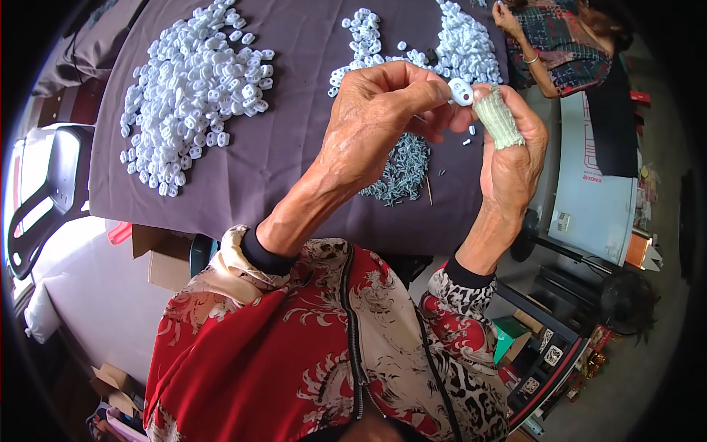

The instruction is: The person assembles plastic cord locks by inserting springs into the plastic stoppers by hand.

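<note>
Between my hands, above the table, is a small pale oval plastic piece with holes (461, 91). My left hand (379, 110) pinches its left side with thumb and forefinger. My right hand (514, 158) is closed at its other side, the thumb tip against its edge. A pale green knitted sleeve (498, 121) covers the right thumb. Under my hands lies a heap of tiny blue-green parts (401, 171), partly hidden by the left hand, with a thin stick (429, 190) beside it. Whether my fingers also hold one of these tiny parts cannot be seen.
A dark cloth covers the table (294, 147). A large heap of pale pieces (195, 96) spreads at the left; another heap (468, 48) lies at the back right, near a smaller cluster (364, 33). Another person (563, 48) sits at the far right. A cardboard box (169, 267) stands below the table's edge.
</note>
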A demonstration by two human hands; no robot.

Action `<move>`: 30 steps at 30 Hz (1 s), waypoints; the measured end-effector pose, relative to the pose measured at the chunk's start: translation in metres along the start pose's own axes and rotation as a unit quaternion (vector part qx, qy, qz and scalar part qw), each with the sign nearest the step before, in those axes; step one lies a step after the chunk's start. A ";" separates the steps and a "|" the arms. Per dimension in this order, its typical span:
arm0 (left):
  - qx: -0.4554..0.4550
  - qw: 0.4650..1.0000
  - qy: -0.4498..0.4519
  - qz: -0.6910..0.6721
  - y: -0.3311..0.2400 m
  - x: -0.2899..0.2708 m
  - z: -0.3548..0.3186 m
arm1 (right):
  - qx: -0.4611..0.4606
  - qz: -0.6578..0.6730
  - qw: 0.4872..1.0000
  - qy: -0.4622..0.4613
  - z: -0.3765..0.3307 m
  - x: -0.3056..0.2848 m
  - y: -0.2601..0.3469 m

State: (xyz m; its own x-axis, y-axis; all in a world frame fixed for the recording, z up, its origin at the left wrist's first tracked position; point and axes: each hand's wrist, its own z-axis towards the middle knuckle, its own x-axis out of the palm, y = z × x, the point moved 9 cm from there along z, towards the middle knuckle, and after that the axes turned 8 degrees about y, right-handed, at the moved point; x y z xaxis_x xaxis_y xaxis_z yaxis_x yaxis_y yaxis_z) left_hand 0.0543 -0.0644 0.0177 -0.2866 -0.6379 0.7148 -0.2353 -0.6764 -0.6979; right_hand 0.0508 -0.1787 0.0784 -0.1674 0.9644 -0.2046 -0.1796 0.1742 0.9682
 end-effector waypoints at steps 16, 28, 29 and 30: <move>-0.012 0.999 -0.032 -0.004 -0.003 -0.011 0.000 | 0.025 -0.003 0.999 0.025 0.012 0.012 0.004; 0.061 0.997 -0.043 -0.017 -0.012 -0.015 -0.001 | -0.007 -0.064 0.997 0.048 0.017 0.026 0.022; 0.061 0.997 -0.043 -0.017 -0.013 -0.014 -0.002 | -0.007 -0.064 0.997 0.049 0.017 0.027 0.020; 0.068 0.996 -0.049 -0.004 -0.015 -0.013 -0.003 | -0.011 -0.060 0.997 0.039 0.016 0.025 0.020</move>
State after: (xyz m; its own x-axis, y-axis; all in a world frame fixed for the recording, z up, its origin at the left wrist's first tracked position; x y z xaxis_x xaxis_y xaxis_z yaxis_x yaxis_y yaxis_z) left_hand 0.0593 -0.0445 0.0187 -0.1910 -0.6607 0.7259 -0.1066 -0.7212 -0.6845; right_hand 0.0587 -0.1476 0.0946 -0.2177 0.9188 -0.3293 -0.2245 0.2812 0.9330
